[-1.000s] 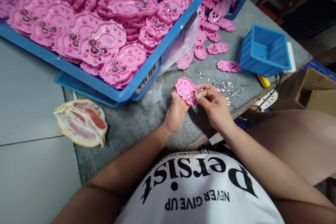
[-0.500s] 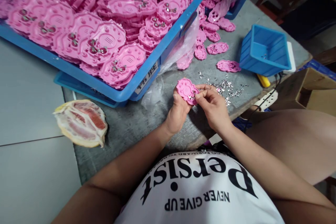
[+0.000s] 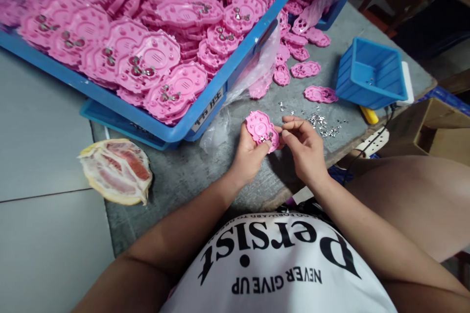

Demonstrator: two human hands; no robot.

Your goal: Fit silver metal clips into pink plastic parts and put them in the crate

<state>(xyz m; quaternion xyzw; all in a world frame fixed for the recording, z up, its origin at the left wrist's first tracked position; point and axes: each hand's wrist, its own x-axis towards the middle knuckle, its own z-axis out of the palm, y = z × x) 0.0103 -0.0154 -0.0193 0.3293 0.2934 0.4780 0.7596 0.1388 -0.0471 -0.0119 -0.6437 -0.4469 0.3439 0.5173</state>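
My left hand (image 3: 248,153) grips a small pink plastic part (image 3: 261,128) from below, thumb on its lower edge. My right hand (image 3: 304,148) is closed in a pinch at the part's right edge, where small metal pieces sit on it. What the fingertips pinch is too small to make out. Both hands hover over the grey table (image 3: 191,171), just in front of a scatter of tiny silver metal pieces (image 3: 323,124).
A big blue crate (image 3: 205,102) full of pink parts fills the upper left. Loose pink parts (image 3: 304,68) lie beyond the hands. A small blue bin (image 3: 370,74) stands at right. A peeled pomelo piece (image 3: 116,170) lies at left.
My right hand's fingers shifted slightly at the part's edge; the view nudged a little. The pink part stays in my left hand.
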